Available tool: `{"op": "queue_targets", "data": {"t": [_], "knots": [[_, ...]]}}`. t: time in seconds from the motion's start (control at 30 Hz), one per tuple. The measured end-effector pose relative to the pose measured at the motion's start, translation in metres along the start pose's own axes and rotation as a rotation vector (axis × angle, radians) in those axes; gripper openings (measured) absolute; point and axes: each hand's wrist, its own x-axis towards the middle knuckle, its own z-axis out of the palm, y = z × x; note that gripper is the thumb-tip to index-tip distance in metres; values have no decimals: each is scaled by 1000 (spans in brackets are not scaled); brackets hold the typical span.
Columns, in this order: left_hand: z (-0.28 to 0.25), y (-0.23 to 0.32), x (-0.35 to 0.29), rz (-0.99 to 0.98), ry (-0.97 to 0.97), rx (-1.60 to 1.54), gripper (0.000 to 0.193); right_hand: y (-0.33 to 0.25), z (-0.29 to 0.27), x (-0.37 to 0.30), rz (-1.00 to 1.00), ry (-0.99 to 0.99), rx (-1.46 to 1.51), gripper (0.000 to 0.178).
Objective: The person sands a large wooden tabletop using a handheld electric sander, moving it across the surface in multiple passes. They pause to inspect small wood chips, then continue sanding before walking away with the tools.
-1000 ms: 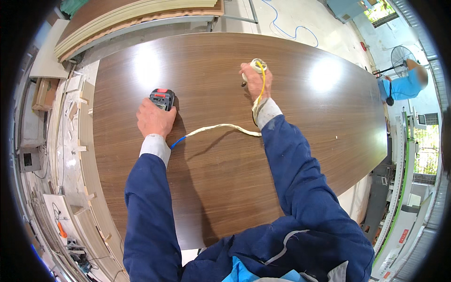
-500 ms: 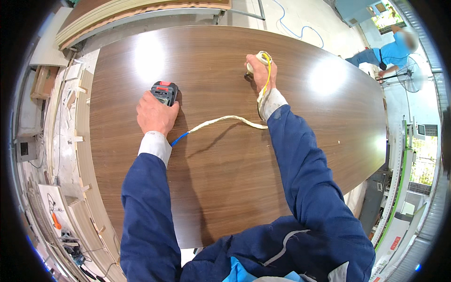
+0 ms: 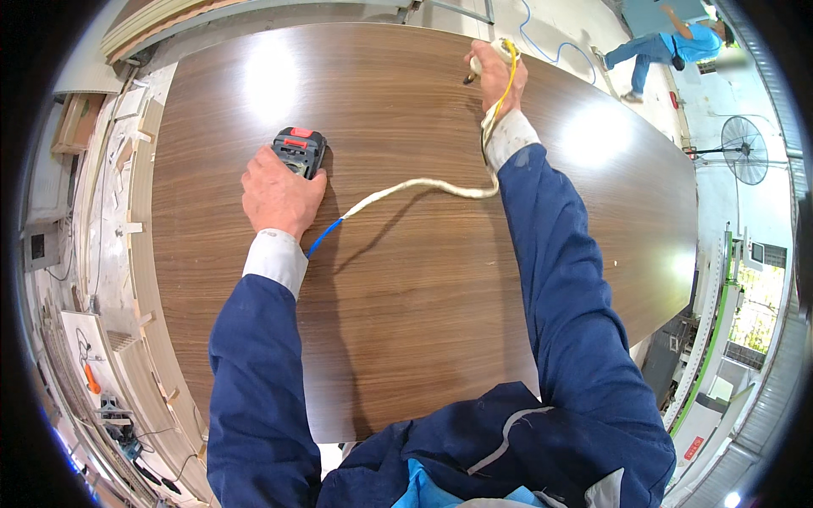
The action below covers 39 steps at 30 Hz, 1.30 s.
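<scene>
My left hand (image 3: 279,196) is closed around a black cordless tool with a red-marked battery pack (image 3: 300,146), which rests on or just above the brown wood-grain panel (image 3: 406,313). Farther ahead and to the right, my right hand (image 3: 501,85) grips a cream-wrapped hand tool (image 3: 489,56) with a small dark tip; its exact kind is hidden by my fingers. A yellow tube runs from this tool down along my wrist. From my right forearm, a cream-wrapped hose (image 3: 415,183) curves left over the panel and turns blue beside my left wrist.
Stacked boards (image 3: 178,25) lie beyond the panel at the far left. Pale wooden strips (image 3: 146,229) line the left side. At the far right are a person in blue (image 3: 656,52) and a standing fan (image 3: 744,149). A blue hose (image 3: 555,59) crosses the floor.
My right hand has moved farther away and slightly right with the wrapped tool, drawing the hose along. My left hand stays nearly in place. The person at far right has shifted position.
</scene>
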Motion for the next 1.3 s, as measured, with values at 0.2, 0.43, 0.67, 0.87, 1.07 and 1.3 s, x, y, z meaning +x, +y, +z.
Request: {"op": "queue_targets", "data": {"t": [0.2, 0.43, 0.67, 0.87, 1.07, 1.3], "knots": [[3, -2, -1, 26, 22, -1, 77, 19, 11, 9, 138, 37, -92, 22], [3, -3, -1, 29, 28, -14, 79, 29, 15, 35, 125, 25, -106, 26], [3, -3, -2, 27, 19, -23, 79, 34, 15, 53, -63, -8, -132, 20], [2, -2, -2, 21, 15, -33, 79, 48, 20, 65, 40, 16, -82, 28], [2, -2, -1, 27, 37, -45, 79, 44, 16, 93, -14, -36, -241, 27], [1, -1, -1, 9, 2, -29, 81, 75, 17, 98, 151, -135, 172, 19]]}}
